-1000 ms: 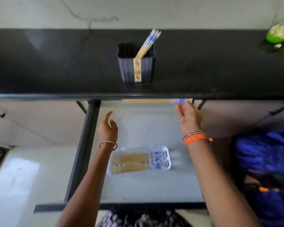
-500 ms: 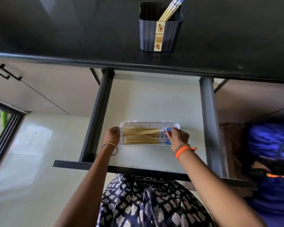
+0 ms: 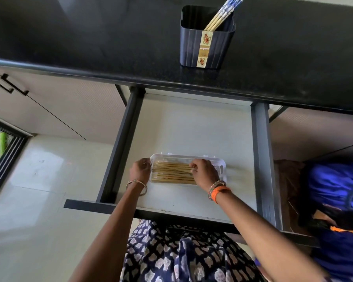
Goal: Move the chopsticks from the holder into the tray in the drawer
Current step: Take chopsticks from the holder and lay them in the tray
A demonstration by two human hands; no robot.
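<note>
A dark ribbed holder [image 3: 207,37] stands on the black countertop and has a few blue-patterned chopsticks [image 3: 222,13] leaning out of it to the right. Below it, a clear plastic tray [image 3: 220,162] lies in the open drawer [image 3: 192,129], filled with several wooden chopsticks [image 3: 171,173] lying lengthwise. My left hand [image 3: 140,170] grips the tray's left end. My right hand [image 3: 204,173] rests over the middle of the tray, fingers curled down onto the chopsticks, and it hides their patterned ends.
The drawer's dark side rails [image 3: 120,149] and front edge [image 3: 151,212] frame the tray. The countertop [image 3: 90,37] overhangs the drawer's back. Blue fabric [image 3: 338,190] lies at the right. Cabinet handles [image 3: 6,84] sit at the upper left, above a pale tiled floor.
My right hand carried a chopstick down from the counter edge into the tray and has slid left over the pile. My left hand came down and took hold of the tray's left end.
</note>
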